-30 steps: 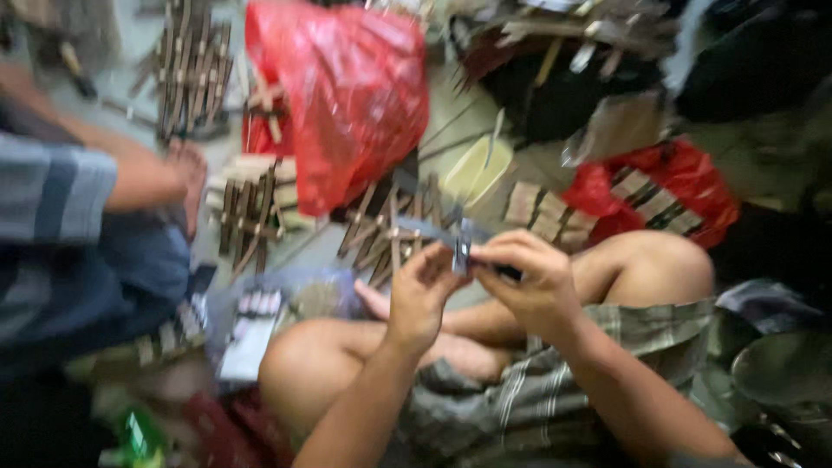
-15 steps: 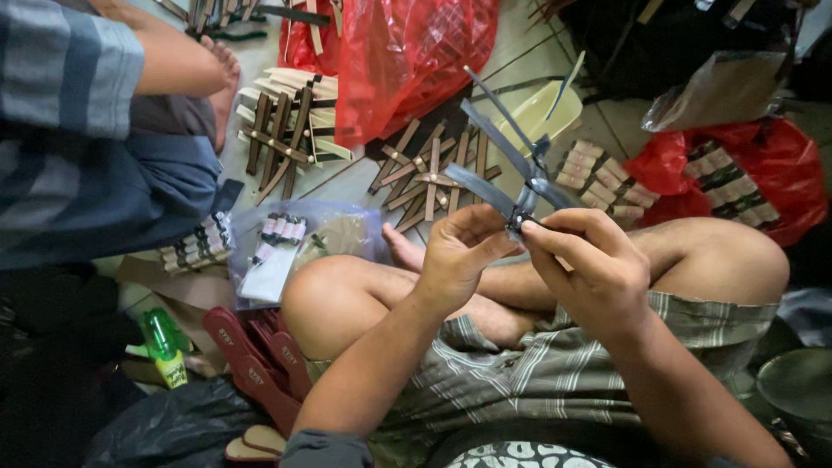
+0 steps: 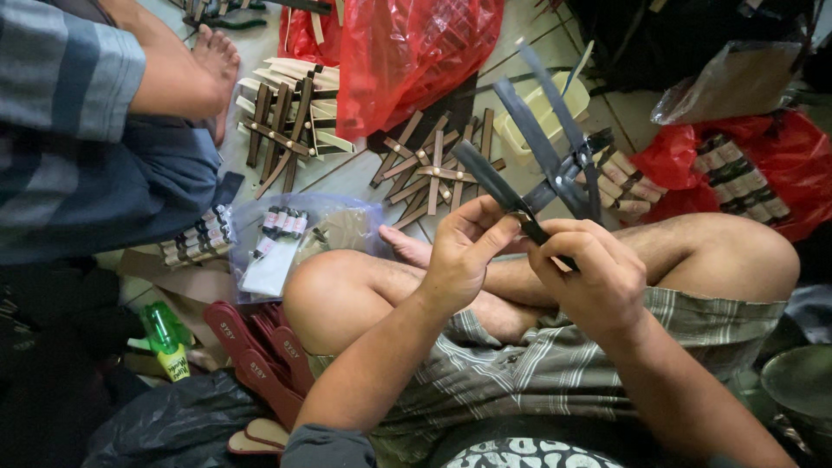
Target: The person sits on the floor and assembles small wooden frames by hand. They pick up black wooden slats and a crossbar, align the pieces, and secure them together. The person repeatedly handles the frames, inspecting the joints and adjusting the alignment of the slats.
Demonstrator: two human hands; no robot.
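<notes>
Centrally, the fan of dark flat slats point(image 3: 542, 147) splays toward the upper right; right hand point(image 3: 589, 277) grips its base, left hand point(image 3: 459, 256) pinches beside it.

A large red plastic bag point(image 3: 407, 52) lies on the floor at the top centre. A second red bag point(image 3: 763, 156) at the right holds banded bundles. A clear plastic bag point(image 3: 303, 238) sits beside the person's knee, with small wrapped packs inside. A green bottle with a yellow label point(image 3: 178, 364) lies at the lower left.
</notes>
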